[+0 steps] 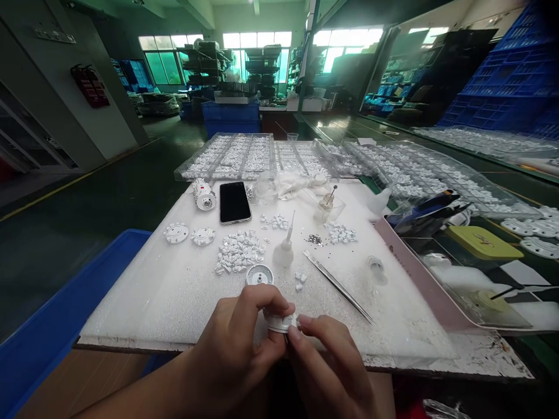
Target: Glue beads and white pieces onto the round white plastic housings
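Observation:
Near the front edge of the foam-topped table, my left hand [248, 326] grips a small round white plastic part [278, 324] between thumb and fingers. My right hand [325, 355] is closed at the part's right side, its thumb and index fingertips pressed against it; whether a tiny piece is pinched there is hidden. Just beyond my left hand lies a white round disc [259, 276] with a central post. A few small white pieces [300, 280] rest past the held part. Farther left is a pile of small white pieces [240, 251], beside a squeeze bottle [283, 250] with a thin nozzle.
Tweezers [338, 286] lie to the right, near tiny metal bits [315, 239]. A phone [235, 202], two white discs [203, 235] and a white cylindrical stack [204, 195] sit at left. Clear trays [225, 157] stand behind; a pink-edged tray [419, 279] borders the right.

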Demonstrator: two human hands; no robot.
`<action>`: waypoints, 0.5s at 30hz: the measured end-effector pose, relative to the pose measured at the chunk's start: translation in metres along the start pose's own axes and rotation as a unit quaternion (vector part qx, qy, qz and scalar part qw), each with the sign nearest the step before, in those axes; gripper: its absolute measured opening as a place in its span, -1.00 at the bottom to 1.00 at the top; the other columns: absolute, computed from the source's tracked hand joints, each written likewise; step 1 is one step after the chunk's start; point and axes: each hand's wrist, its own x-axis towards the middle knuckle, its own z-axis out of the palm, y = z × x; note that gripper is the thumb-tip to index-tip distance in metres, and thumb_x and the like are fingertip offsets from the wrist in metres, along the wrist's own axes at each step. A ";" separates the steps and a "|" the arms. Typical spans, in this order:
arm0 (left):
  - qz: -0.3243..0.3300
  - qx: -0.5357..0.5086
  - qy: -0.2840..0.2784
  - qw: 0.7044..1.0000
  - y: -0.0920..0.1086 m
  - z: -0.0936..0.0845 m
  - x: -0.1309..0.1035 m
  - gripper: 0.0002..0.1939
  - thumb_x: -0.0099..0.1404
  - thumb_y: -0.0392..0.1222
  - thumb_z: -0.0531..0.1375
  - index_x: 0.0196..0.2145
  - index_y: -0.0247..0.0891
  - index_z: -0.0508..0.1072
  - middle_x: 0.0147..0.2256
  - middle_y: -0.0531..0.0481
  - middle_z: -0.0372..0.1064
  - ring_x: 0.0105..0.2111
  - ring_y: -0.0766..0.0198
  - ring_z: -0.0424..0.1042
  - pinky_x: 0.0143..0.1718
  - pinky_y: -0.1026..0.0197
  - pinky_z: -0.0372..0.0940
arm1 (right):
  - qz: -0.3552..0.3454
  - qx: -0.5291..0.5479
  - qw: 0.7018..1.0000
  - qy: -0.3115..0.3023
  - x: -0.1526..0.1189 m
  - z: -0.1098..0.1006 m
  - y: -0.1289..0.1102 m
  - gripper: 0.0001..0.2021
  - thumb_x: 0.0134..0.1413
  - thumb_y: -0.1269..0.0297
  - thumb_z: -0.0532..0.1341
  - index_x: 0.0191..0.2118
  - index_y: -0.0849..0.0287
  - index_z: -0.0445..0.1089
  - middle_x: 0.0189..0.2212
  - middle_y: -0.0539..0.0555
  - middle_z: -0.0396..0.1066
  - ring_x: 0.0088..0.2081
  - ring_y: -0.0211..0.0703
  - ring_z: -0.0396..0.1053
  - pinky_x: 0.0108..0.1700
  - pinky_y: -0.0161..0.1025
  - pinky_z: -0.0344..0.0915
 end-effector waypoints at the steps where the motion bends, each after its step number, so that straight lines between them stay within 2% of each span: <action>1: -0.003 0.003 0.000 1.000 0.000 0.000 0.000 -0.57 0.24 -0.43 0.18 -0.04 -0.02 0.18 -0.22 0.14 0.51 -0.23 0.33 0.59 -0.23 0.37 0.51 | -0.020 0.005 0.999 -0.026 0.000 -0.001 0.001 -0.56 0.17 0.55 0.26 0.16 0.20 0.38 -0.07 0.17 0.48 -0.09 -0.07 0.49 -0.14 -0.15 0.54; 3: -0.003 0.015 0.002 1.000 0.000 0.001 0.000 -0.54 0.24 -0.44 0.16 -0.01 -0.01 0.17 -0.21 0.15 0.51 -0.23 0.35 0.58 -0.22 0.39 0.50 | -0.031 0.015 0.997 -0.068 0.001 -0.004 0.002 -0.55 0.21 0.55 0.22 0.21 0.24 0.34 -0.07 0.19 0.49 -0.04 -0.04 0.47 -0.07 -0.10 0.52; 6: 0.005 0.034 0.008 0.999 0.000 0.001 0.000 -0.48 0.23 -0.48 0.12 0.05 0.00 0.15 -0.18 0.14 0.53 -0.20 0.37 0.58 -0.17 0.41 0.48 | -0.002 0.015 0.996 -0.085 0.001 -0.005 0.000 -0.49 0.20 0.58 0.21 0.26 0.23 0.29 -0.01 0.20 0.47 0.01 -0.02 0.43 -0.04 -0.08 0.49; 9: 0.008 0.029 0.014 0.999 0.001 0.001 0.000 -0.44 0.25 -0.48 0.11 0.09 0.02 0.13 -0.17 0.15 0.54 -0.19 0.36 0.58 -0.13 0.37 0.48 | 0.006 0.016 0.996 -0.091 0.000 -0.003 -0.004 -0.48 0.22 0.56 0.20 0.28 0.26 0.26 0.01 0.22 0.43 0.03 -0.02 0.40 -0.07 -0.16 0.47; 15: -0.063 -0.039 0.014 0.997 0.006 0.006 0.004 -0.38 0.25 -0.48 0.13 0.15 0.07 0.11 -0.17 0.19 0.58 -0.14 0.34 0.59 -0.08 0.33 0.48 | 0.068 0.024 0.994 -0.085 0.000 0.001 -0.009 -0.50 0.28 0.54 0.18 0.30 0.21 0.25 0.07 0.20 0.39 0.05 -0.03 0.38 -0.01 -0.17 0.41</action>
